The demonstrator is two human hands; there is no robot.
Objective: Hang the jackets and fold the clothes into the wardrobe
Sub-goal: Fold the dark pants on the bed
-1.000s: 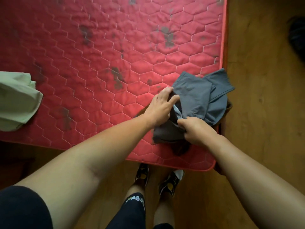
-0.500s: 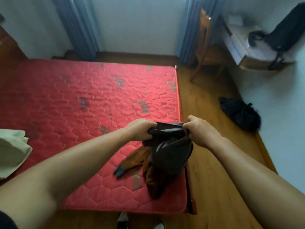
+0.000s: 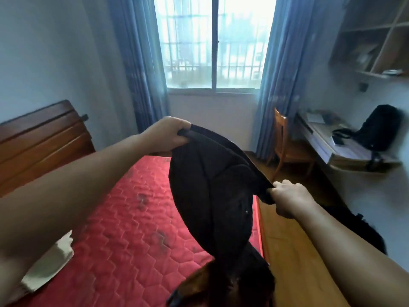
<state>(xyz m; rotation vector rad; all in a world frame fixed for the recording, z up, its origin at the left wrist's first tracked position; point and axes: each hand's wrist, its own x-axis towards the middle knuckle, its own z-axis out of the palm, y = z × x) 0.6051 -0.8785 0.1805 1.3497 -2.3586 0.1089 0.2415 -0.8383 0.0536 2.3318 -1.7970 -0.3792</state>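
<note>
The dark garment (image 3: 210, 191) hangs in the air over the right edge of the red mattress (image 3: 132, 218), stretched by its upper hem between both hands. Left hand (image 3: 168, 135): fingers curled tight over one end, held higher. Right hand (image 3: 290, 199): fist clenched on the other end, lower. A brown garment (image 3: 199, 282) shows beneath. A pale cloth (image 3: 48, 269) lies on the mattress at left. A black backpack (image 3: 380, 127) sits on the desk (image 3: 327, 151) at right.
</note>
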